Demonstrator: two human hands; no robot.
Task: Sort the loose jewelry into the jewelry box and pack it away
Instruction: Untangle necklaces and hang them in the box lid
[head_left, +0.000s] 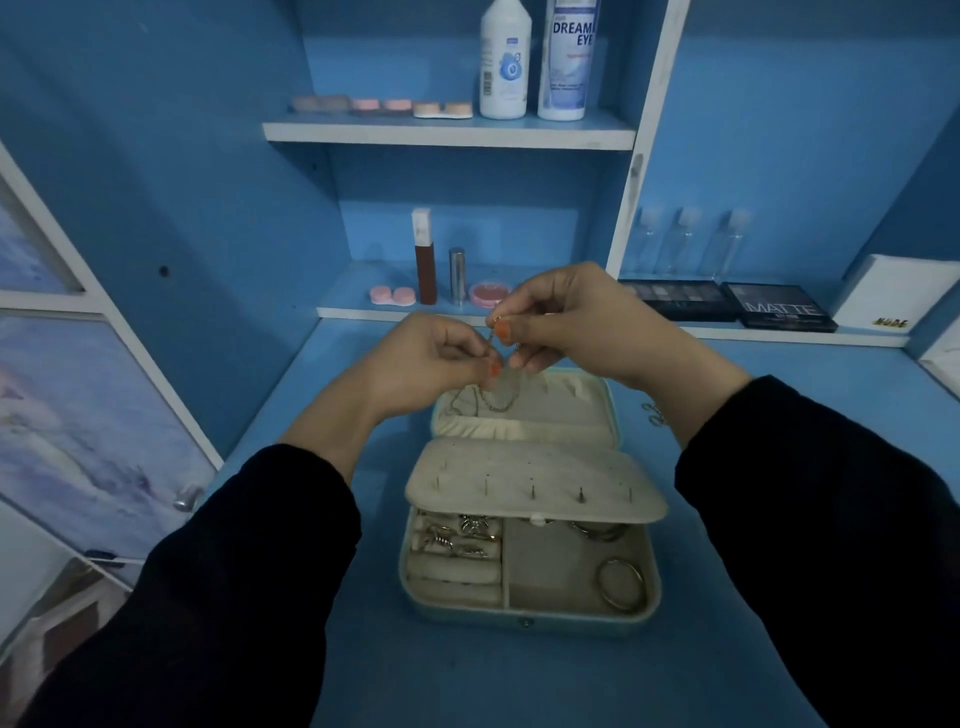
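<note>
Left hand (441, 358) and right hand (571, 322) each pinch a thin chain (498, 405) above the raised lid of the open jewelry box (524, 621) at the middle of the desk (374, 649). The short stretch between them slants up to the right, and the rest droops towards the lid. They seem to be straightening it, and next it needs lowering untangled into the lid.

table (374, 675): blue;
jewelry box (530, 623): pale teal shell, cream lining;
sleeves (234, 597): black;
nails (502, 330): orange;
shelf edge (447, 134): white;
lens case (392, 296): pink
</note>
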